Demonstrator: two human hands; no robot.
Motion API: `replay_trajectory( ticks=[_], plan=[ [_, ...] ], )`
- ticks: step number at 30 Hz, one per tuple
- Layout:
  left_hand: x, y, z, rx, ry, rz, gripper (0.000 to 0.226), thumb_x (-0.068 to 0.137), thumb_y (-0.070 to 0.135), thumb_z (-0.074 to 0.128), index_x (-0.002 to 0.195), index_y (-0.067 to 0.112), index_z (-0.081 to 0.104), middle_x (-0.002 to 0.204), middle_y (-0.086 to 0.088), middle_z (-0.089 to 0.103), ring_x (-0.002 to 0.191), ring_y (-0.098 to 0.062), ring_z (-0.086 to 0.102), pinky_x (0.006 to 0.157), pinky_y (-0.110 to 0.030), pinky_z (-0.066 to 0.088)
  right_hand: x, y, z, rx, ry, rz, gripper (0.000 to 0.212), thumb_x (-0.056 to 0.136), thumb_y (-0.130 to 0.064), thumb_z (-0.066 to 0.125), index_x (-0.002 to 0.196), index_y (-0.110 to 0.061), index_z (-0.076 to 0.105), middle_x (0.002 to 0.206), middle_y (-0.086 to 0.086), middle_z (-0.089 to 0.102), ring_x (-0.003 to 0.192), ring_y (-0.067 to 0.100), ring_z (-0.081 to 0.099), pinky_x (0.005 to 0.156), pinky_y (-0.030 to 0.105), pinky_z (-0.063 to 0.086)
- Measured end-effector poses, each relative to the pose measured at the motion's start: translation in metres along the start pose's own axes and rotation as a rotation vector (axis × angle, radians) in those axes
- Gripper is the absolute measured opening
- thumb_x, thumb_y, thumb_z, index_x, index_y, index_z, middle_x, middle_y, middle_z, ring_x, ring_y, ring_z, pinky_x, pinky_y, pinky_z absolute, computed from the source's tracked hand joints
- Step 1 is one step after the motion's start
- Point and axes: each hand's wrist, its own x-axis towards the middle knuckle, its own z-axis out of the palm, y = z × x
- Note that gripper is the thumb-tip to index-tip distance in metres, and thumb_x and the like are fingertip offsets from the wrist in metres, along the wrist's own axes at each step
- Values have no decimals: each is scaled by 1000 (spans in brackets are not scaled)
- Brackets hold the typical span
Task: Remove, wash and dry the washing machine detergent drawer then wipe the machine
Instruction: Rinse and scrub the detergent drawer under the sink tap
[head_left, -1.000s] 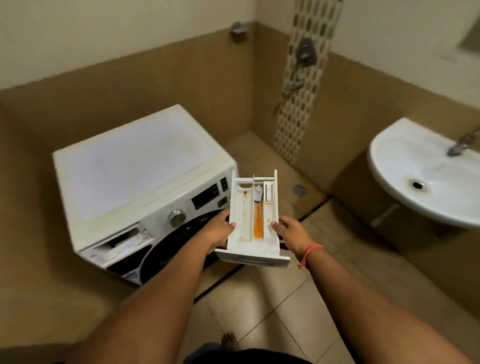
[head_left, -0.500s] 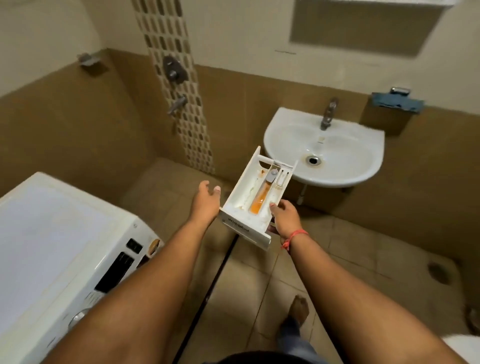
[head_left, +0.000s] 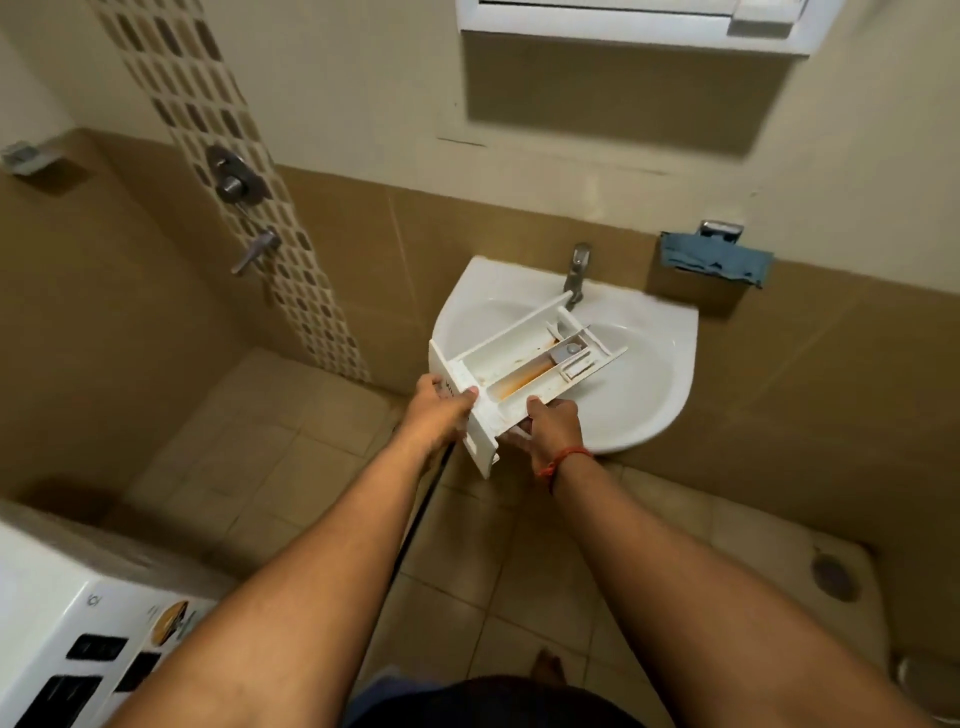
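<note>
Detergent drawer (head_left: 524, 371) sits mid-frame, held over the front-left part of the white sink (head_left: 660, 384), its far end reaching toward the tap (head_left: 575, 273) at the sink's back rim. Drawer is white, tilted, w/ its front panel at lower left and the compartments running up to the right; orange-brown residue streaks the middle channel, and a grey insert sits near the far end. Left hand (head_left: 439, 413) grips the front panel from the left side, fingers curled round its edge, thumb on top. Right hand (head_left: 550, 428) holds the drawer's near long side from below/right, fingers wrapped under it, thumb on the rim; a red thread band (head_left: 563, 460) circles that wrist. So drawer is btwn both hands, front end nearest the person, the rest sticking out past the hands over the basin. Can't tell if the drawer touches the sink. Washing machine (head_left: 67, 639), white w/ dark control windows, is in the lower left corner of the frame, well apart from the drawer. Blue cloth (head_left: 719, 260) hangs on a wall holder upper right of the sink. Shower valve (head_left: 234, 179) and a spout sit on the mosaic tile strip at upper left. Tan floor tiles fill the centre-bottom; a bare foot (head_left: 548, 667) shows at bottom centre.
</note>
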Motion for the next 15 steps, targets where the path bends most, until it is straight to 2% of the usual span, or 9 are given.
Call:
replay_trajectory(
  ticks=[3, 6, 9, 11, 13, 15],
  plan=[
    [29, 16, 17, 30, 7, 20, 61, 88, 16, 69, 140, 19, 38, 132, -4, 55, 111, -25, 62, 87, -50, 58, 18, -10, 0, 74, 3, 51, 33, 93, -10, 54, 124, -4, 45, 121, 22, 60, 104, 34, 65, 68, 49, 60],
    [58, 32, 28, 96, -17, 26, 54, 88, 12, 67, 136, 22, 43, 125, -6, 58, 106, -25, 63, 87, -52, 58, 36, -18, 0, 130, 30, 100, 31, 96, -7, 52, 124, -4, 39, 117, 19, 59, 106, 32, 64, 67, 44, 58],
    [94, 46, 41, 153, -81, 29, 56, 89, 7, 65, 138, 20, 43, 127, -6, 56, 110, -27, 61, 85, -50, 58, 60, -26, -3, 131, 25, 124, 39, 96, -7, 53, 132, -5, 38, 127, 18, 58, 108, 27, 64, 60, 36, 54],
    [115, 55, 51, 163, -134, 16, 55, 91, 3, 62, 140, 18, 42, 128, -7, 56, 110, -27, 61, 79, -46, 60, 73, -33, -7, 75, 23, 125, 38, 97, -9, 52, 133, -4, 41, 129, 18, 58, 107, 28, 64, 66, 37, 53],
    [140, 62, 61, 194, -199, -5, 51, 93, 2, 59, 138, 16, 43, 128, -8, 57, 108, -27, 61, 73, -43, 60, 83, -43, -14, 6, 15, 149, 30, 101, -12, 49, 129, -3, 47, 125, 17, 58, 109, 31, 61, 81, 42, 54],
    [163, 65, 70, 240, -252, -16, 50, 93, 3, 59, 138, 17, 42, 128, -9, 56, 108, -28, 61, 78, -45, 60, 88, -53, -23, -80, -2, 180, 23, 102, -17, 48, 120, -4, 54, 119, 14, 59, 110, 32, 60, 92, 44, 52]
  ],
)
